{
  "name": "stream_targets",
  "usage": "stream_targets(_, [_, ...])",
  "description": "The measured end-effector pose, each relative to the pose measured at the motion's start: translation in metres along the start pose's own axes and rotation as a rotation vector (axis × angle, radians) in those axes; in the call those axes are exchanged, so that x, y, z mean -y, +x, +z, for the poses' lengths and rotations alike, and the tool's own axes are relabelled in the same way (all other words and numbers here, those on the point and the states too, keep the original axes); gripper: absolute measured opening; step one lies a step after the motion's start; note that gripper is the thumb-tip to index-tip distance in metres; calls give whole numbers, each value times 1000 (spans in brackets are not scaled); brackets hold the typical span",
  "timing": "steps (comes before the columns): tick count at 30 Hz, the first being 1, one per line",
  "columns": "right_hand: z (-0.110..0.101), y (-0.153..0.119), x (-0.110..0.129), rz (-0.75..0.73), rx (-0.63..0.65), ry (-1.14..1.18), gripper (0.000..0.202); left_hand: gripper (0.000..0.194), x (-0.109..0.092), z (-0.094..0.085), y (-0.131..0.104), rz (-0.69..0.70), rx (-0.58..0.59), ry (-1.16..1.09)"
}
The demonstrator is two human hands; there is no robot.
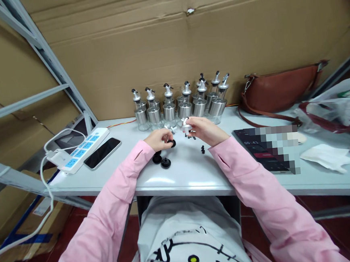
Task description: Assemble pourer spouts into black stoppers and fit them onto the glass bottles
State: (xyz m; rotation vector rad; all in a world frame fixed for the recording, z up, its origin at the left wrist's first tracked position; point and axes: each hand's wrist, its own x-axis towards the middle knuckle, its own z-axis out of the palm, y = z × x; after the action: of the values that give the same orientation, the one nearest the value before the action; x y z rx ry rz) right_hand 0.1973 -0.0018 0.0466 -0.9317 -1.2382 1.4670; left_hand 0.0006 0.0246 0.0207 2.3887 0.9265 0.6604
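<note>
White printed clothing [190,230] lies nearest the camera, below the table's [185,184] front edge, with my pink sleeves [114,200] reaching forward on either side. Just inside that edge, two loose black discs [166,163] rest on the surface, nearer to my left arm than to my right. Small black pieces [202,149] stand in a short line just beside my right cuff.

Farther in, my left fingers [162,135] are curled low over the table and appear closed on the rim of a black stopper [172,143]; which way its opening faces I cannot tell. My right fingers [195,122] are pinched on a silver spout [187,127], gripping it from its right side. Its long axis stands roughly upright, flange below.

Governing relation: the spout lies to the right of the stopper and slightly farther from me, near but apart. More silver parts [170,128] lie just beyond my left fingers. At the back stands a row of bottles [169,112], several capped with spouts, before a cardboard wall [145,60].
</note>
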Motion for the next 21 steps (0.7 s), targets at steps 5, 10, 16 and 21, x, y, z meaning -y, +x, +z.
stream_targets(5, [-3, 0, -2, 107, 29, -100, 13, 12, -8, 8, 0, 174, -303, -106])
stream_targets(10, [-2, -2, -1, 169, 30, -81, 12, 14, -11, 16, 0, 276, -388, -97])
stream_targets(16, [-1, -2, 1, 187, 91, -24, 14, 14, -10, 14, 0, 384, -454, 13])
stream_targets(21, [-1, -2, 0, 118, 78, 19, 18, 13, -15, 13, -3, 462, -447, 102])
